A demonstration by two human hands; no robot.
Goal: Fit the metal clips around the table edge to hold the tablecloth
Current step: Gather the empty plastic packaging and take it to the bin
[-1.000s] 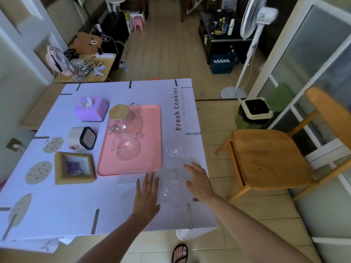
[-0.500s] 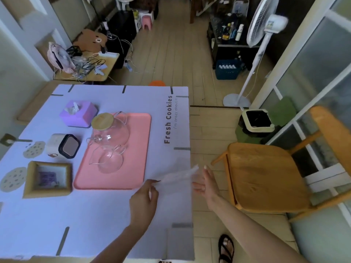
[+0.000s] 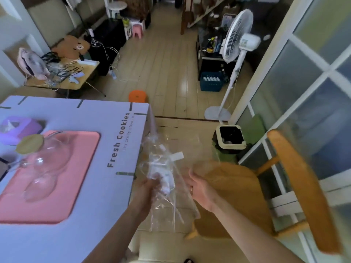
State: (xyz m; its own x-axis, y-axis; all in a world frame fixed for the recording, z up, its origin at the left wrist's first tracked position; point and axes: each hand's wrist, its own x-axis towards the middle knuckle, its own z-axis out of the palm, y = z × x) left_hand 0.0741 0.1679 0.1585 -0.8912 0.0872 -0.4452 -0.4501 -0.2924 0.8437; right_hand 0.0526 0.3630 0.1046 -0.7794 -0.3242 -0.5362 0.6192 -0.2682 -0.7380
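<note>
Step in hand: the clear plastic bag (image 3: 163, 168) is up in the air just off the table edge, so this looks like handling the clip packaging, not fitting a clip.
Left hand: the left hand (image 3: 147, 188) has its fingers curled round the lower part of the bag; it's blurred, but that reads as a grip.
Right hand: the right hand (image 3: 202, 192) is palm up with its fingers loosely spread by the bag's right edge; I can't tell if it touches.
Clips: a metal clip (image 3: 125, 173) already sits on the near edge of the tablecloth (image 3: 114, 205), with more along the far edge. I can't make out any in the bag.
Next move: probably check the bag for a clip, or bin it.
Changed: a second ago the bag lay flat on the cloth beside the pink tray (image 3: 79, 186) under two flat hands; now it's lifted clear, over the floor towards the wooden chair (image 3: 237, 196).
</note>
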